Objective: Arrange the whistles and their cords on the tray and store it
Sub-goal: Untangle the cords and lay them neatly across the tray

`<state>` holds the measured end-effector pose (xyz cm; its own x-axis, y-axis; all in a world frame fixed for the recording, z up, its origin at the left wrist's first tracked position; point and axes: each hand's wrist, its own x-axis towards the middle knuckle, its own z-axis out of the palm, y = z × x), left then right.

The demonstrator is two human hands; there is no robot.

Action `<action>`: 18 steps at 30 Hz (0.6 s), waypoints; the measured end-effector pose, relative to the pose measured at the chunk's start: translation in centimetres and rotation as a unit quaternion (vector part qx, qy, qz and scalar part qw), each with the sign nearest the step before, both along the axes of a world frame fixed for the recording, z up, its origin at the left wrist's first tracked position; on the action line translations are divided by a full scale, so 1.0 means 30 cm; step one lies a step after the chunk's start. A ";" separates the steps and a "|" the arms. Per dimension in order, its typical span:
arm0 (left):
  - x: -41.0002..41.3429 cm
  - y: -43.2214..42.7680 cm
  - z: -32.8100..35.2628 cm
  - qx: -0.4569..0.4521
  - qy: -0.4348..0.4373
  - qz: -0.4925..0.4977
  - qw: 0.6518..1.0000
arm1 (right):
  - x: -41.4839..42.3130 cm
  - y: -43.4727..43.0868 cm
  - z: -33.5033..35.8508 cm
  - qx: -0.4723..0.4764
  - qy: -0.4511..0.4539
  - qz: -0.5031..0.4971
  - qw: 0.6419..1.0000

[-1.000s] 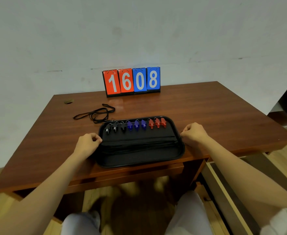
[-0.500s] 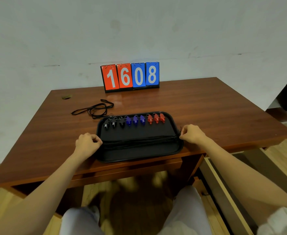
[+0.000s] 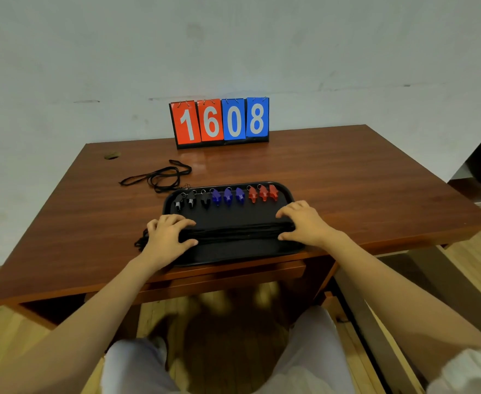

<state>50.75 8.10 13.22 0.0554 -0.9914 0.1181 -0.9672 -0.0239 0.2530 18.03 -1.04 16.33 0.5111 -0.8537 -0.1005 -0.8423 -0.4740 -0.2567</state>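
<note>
A black tray (image 3: 289, 194) lies at the front edge of the wooden table (image 3: 347, 177). Along its far side stand three black whistles (image 3: 191, 199), three blue whistles (image 3: 228, 196) and three red whistles (image 3: 263, 193) in a row. A bundle of black cords (image 3: 233, 231) stretches across the tray's middle. My left hand (image 3: 167, 237) grips the bundle's left end, where loops hang over the tray's rim. My right hand (image 3: 304, 223) grips its right end, fingers above and thumb below.
One loose black cord (image 3: 159, 177) lies coiled on the table behind the tray's left corner. A flip scoreboard (image 3: 222, 120) reading 1608 stands at the back by the wall. A drawer (image 3: 355, 302) is pulled out low on the right of my knees.
Both hands moved inward from the tray's side edges onto the cord bundle, fingers now spread over its ends. The camera view shifted slightly.
</note>
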 end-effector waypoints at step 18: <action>-0.013 -0.002 -0.018 0.026 0.013 -0.009 1.000 | 0.022 -0.007 -0.006 0.003 0.011 -0.025 1.000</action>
